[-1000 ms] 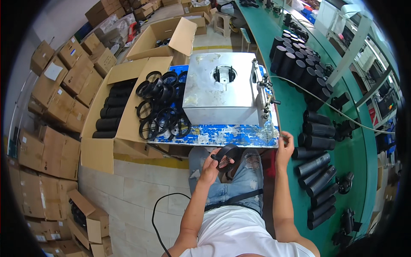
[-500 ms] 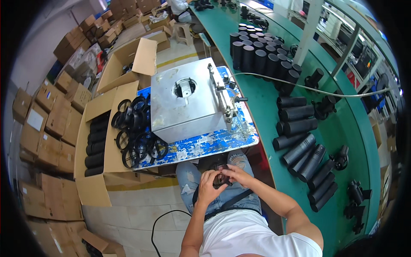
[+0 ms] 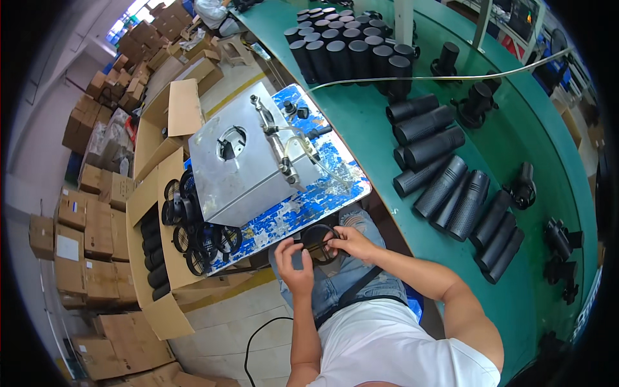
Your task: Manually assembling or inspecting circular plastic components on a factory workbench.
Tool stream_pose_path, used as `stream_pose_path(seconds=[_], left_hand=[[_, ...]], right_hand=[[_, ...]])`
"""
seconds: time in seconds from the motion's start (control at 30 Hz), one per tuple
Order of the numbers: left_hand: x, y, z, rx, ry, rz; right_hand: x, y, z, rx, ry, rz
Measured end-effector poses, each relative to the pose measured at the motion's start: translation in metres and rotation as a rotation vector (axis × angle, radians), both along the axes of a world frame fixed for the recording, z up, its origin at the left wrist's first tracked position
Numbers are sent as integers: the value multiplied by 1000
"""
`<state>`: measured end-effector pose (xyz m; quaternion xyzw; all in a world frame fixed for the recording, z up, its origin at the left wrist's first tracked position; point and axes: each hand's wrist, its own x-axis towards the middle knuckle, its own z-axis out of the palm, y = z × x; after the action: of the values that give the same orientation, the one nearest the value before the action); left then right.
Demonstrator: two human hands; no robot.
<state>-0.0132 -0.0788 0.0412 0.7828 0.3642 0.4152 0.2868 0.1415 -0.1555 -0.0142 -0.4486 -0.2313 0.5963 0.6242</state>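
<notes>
My right hand point(image 3: 354, 246) pinches a round black ring-shaped plastic part point(image 3: 320, 227) by its right side, above my lap. On the ring's left is my left hand point(image 3: 296, 266), its fingers raised and apart, close to the rim and seemingly not gripping it. Ahead stands a silver metal box point(image 3: 242, 169) with a round hole in its top and a clamp-like metal fitting point(image 3: 277, 145) along its right edge. It rests on a table with worn blue and white paint point(image 3: 274, 225). Similar black ring-shaped parts point(image 3: 198, 242) are heaped at the box's left.
Upright black cylinders point(image 3: 348, 58) crowd the far end of the green bench point(image 3: 367, 138). Several others point(image 3: 449, 190) lie nearer on its right. An open carton point(image 3: 169, 316) holding black cylinders stands left. A pale cable point(image 3: 445, 78) crosses the bench. Stacked cartons point(image 3: 97, 245) line the left wall.
Both hands were around the ring-shaped part low over my lap; now it is farther forward in my right hand, and my left fingers have spread. The view has turned and shifted.
</notes>
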Motion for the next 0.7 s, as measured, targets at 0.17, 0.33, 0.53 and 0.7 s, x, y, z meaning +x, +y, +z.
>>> stream_pose_path(seconds=[0.17,0.33,0.53,0.7], left_hand=[[3,25,-8,-279,7,-110],[12,21,-6,-548,-74,-109],[68,16,34,-151,141,-148],[138,27,26,-625,30,-271]], right_hand=[[-3,-2,2,-2,-25,19],[-9,0,7,0,-32,-48],[-7,4,-4,-84,-118,-33],[-10,3,-12,-79,-186,-10]])
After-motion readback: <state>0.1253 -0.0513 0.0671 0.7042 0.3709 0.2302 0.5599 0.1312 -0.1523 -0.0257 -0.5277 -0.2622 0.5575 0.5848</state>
